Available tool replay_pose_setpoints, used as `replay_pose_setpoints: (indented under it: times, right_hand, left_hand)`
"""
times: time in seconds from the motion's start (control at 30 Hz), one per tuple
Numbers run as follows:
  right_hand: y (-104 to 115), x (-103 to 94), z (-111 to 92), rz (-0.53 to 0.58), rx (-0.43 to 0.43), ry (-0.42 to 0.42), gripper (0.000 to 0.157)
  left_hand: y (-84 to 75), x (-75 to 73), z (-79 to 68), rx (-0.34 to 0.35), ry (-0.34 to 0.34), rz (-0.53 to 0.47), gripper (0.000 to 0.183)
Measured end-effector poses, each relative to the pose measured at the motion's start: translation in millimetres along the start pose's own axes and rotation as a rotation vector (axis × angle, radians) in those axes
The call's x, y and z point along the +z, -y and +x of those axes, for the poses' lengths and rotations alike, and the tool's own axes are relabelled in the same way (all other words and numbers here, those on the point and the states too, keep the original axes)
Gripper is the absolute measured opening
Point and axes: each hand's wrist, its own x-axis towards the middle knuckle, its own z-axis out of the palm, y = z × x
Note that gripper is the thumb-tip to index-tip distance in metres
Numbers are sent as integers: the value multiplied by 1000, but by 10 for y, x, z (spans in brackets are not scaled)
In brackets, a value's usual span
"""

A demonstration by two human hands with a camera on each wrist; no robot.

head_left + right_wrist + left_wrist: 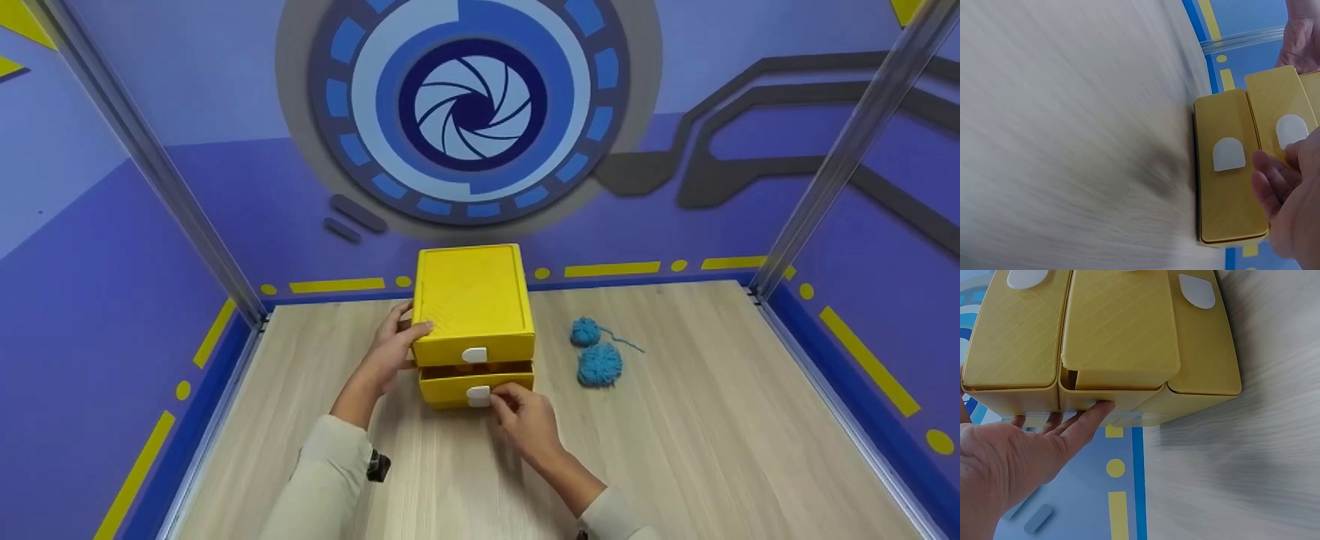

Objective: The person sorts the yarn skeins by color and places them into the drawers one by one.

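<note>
A yellow drawer box stands on the table, its drawers stacked and fitted with white tabs. Its middle drawer is pulled partway out, below the top drawer; what lies inside is too dark to tell. My right hand pinches the edge of the middle drawer's white tab. Against the box's left side rests my left hand, thumb on the top edge and fingers extended along the side wall. The bottom drawer is closed in the right wrist view.
Two blue yarn balls, a smaller one with a loose strand and a larger one, lie right of the box. Behind the wooden table rises a blue patterned wall, with metal posts at its corners.
</note>
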Motion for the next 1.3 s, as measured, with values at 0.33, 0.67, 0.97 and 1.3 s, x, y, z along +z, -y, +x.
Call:
replay_pose_setpoints:
  times: [0.33,0.67,0.97,1.3]
  right_hand:
    - [12,21,115,35,25,12,13]
    - [60,23,188,55,60,14,12]
    - [58,17,231,40,55,7,13]
    - [63,-47,196,-14,38,39,17]
  left_hand:
    - [-6,-1,-22,-1,0,1,78]
    - [-9,-9,-19,5,-2,12,79]
    - [-16,-13,-1,8,3,16,77]
    - [-7,-4,-4,11,10,9,78]
